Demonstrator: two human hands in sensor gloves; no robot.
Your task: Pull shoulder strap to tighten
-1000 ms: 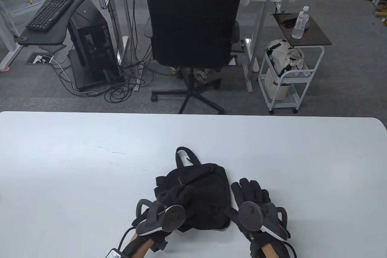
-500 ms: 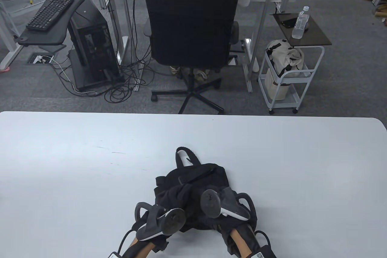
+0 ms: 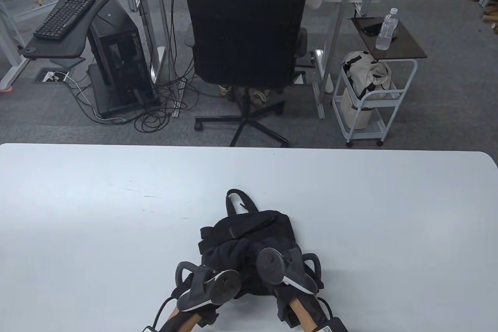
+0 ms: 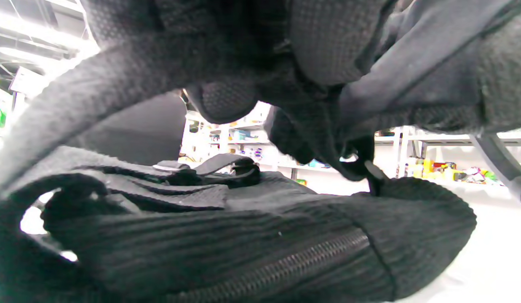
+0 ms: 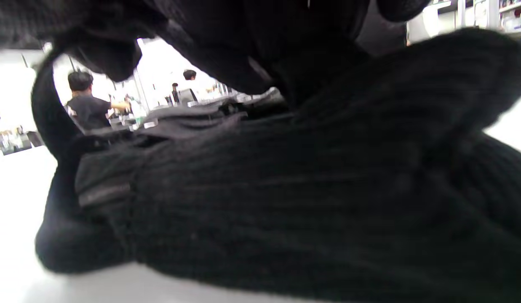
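Both hands are set on the backpack [image 3: 253, 230] by the tabletop [image 3: 116, 211] near edge; the strap [image 4: 96, 97] is gripped by left hand [image 3: 212, 269] fingers [image 4: 226, 99], running toward the far edge; right hand [image 3: 286, 266] grip cannot be told

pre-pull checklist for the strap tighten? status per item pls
1. Backpack lies flat on the table: ok.
2. Left hand on the backpack's near left part: ok.
3. Right hand on the backpack's near right part: ok.
4. Left fingers actually gripping the shoulder strap: cannot tell; they are curled right beside it, contact hidden.
5. Right hand gripping a strap or the buckle: cannot tell; the right wrist view is dark and blurred.
6. Top carry handle lying free on the table: ok.
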